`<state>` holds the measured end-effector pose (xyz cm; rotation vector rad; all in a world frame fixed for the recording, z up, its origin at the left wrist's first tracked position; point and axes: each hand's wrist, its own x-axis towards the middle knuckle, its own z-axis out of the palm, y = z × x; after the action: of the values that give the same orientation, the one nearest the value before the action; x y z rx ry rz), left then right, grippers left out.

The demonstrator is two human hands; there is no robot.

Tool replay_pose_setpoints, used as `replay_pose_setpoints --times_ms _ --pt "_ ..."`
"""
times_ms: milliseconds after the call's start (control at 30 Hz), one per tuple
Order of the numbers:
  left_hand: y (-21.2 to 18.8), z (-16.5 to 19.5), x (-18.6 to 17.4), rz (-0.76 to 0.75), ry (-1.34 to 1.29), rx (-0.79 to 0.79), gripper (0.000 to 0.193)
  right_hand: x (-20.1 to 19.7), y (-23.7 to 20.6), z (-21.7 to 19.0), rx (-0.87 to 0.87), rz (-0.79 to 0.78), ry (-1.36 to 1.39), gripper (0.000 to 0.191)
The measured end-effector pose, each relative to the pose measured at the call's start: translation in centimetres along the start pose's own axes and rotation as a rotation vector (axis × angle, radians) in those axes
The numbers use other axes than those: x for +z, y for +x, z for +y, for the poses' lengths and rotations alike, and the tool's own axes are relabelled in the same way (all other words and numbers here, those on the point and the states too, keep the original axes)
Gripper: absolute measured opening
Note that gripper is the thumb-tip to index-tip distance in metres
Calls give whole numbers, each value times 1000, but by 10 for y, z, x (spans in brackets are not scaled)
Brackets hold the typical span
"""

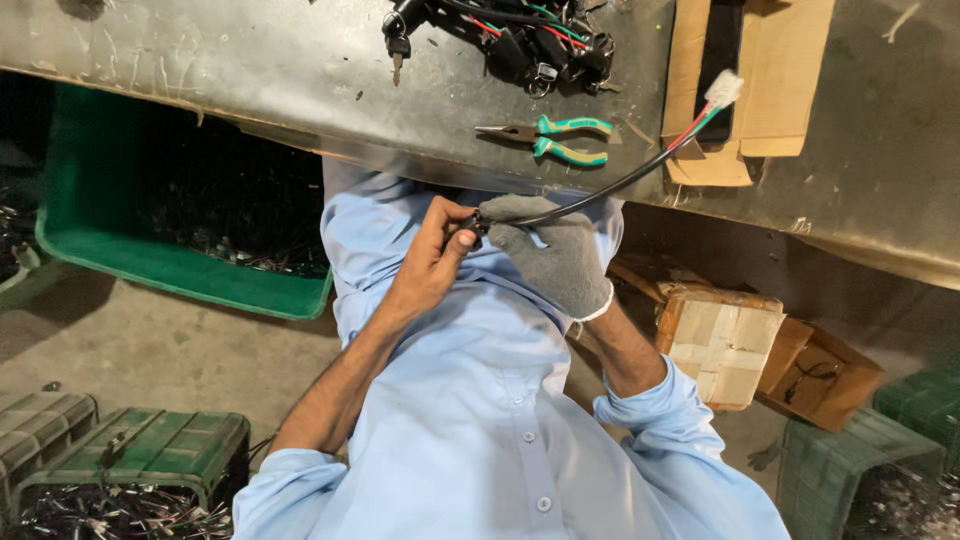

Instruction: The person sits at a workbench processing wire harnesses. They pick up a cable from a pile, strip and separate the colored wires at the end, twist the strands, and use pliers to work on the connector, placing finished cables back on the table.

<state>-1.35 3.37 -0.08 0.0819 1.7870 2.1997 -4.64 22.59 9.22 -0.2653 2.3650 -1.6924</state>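
Black cable point(600, 190) runs as the long axis here: from the two hands, held close to the chest at the edge of the metal surface point(300, 80), it rises up and to the right across the surface and ends in a white plug point(722, 88), with red and green wires showing just before it. The near end of the cable sits between the hands. The right hand point(550, 255), in a grey knit glove, is closed around the cable, which leaves it toward the plug. The bare left hand point(435, 255) pinches the small dark piece point(478, 226) at the cable's near tip, fingers narrowed onto it. Both hands touch the same end; the plug end lies well apart from them, resting over a cardboard box point(745, 100). Green-handled pliers point(555, 138) lie on the surface just above the hands, nearer the right one.
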Motion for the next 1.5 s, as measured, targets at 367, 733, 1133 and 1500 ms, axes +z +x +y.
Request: replay_pose_setpoints --times_ms 367,733,1133,1500 --pt "9 2 -3 -165 -235 45 37 -1 4 -16 -72 35 -96 24" --pt "20 -7 -16 -284 -79 -40 29 16 4 31 244 -11 280 22" --pt "22 24 -2 -67 843 355 47 3 14 16 294 -26 123 21" --pt "36 59 -23 -101 470 132 59 -34 25 19 -414 277 -892 47"
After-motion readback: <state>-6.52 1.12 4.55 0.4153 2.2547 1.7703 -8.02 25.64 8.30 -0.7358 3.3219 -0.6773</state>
